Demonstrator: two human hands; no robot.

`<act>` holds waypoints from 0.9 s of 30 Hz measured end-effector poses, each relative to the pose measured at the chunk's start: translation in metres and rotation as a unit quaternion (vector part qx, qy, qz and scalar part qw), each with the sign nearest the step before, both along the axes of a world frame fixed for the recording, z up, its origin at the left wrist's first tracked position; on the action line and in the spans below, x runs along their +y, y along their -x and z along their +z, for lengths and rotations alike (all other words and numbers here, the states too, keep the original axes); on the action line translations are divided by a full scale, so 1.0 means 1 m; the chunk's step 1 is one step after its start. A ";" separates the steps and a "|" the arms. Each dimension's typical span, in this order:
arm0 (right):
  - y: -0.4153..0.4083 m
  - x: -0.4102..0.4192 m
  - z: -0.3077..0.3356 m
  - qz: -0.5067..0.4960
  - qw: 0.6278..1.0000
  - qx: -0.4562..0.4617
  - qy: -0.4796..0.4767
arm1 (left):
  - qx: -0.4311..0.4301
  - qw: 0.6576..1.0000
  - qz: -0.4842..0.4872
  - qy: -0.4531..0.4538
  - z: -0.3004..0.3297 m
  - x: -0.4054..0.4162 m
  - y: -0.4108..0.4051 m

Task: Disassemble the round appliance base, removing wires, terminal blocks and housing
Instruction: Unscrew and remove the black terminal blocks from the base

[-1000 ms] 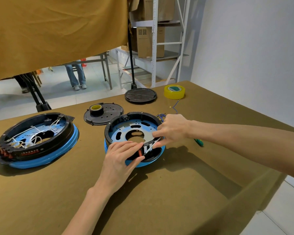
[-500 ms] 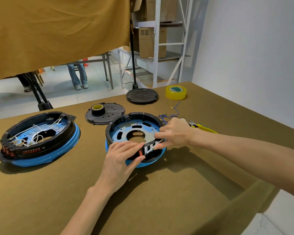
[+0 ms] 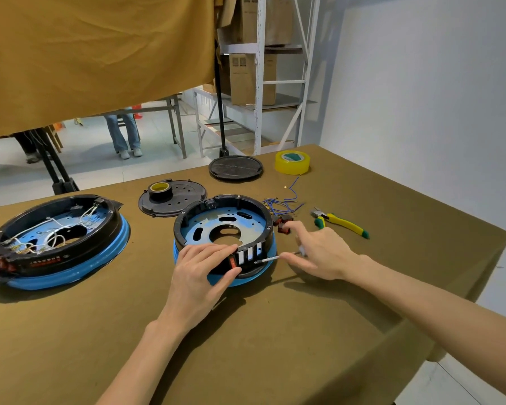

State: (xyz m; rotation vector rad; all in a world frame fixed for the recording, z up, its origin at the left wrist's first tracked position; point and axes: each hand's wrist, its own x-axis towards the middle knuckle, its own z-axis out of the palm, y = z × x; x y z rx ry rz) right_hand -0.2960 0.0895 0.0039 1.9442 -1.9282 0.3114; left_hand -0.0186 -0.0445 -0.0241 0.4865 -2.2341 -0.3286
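The round appliance base [image 3: 225,220], a black housing ring on a blue bottom with a blue-grey metal plate inside, sits mid-table. My left hand [image 3: 199,276] grips its near rim, fingers over the top edge and thumb on the front wall beside a red label. Several empty rectangular slots show white in that wall. My right hand [image 3: 319,252] is just right of the base and holds a thin screwdriver [image 3: 275,258] whose tip points at the slotted wall. Loose blue wires [image 3: 281,204] and red switch blocks [image 3: 284,225] lie on the table behind my right hand.
A second base [image 3: 56,244] with white wires inside stands at the left. A black cover [image 3: 184,200] carrying a tape roll, a black disc [image 3: 235,168] and yellow tape [image 3: 292,162] lie at the back. Yellow-green pliers [image 3: 342,222] lie at the right. The table edge [image 3: 450,302] runs close on the right.
My right hand has drawn back to the right, off the base's rim, taking the screwdriver out of the slotted wall. The pliers and red blocks are now uncovered. My left hand stays on the rim.
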 end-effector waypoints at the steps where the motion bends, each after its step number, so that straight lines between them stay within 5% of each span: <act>1: 0.003 0.005 -0.002 -0.015 1.000 -0.015 -0.004 | 0.004 1.000 0.001 -0.002 0.000 0.001 0.000; 12: 0.023 0.024 -0.008 -0.202 0.976 0.009 -0.083 | 0.013 1.000 0.004 -0.006 -0.001 0.004 0.001; 27: -0.011 -0.036 -0.010 -0.203 0.976 -0.067 -0.047 | 0.014 1.000 0.004 -0.017 -0.002 0.004 0.001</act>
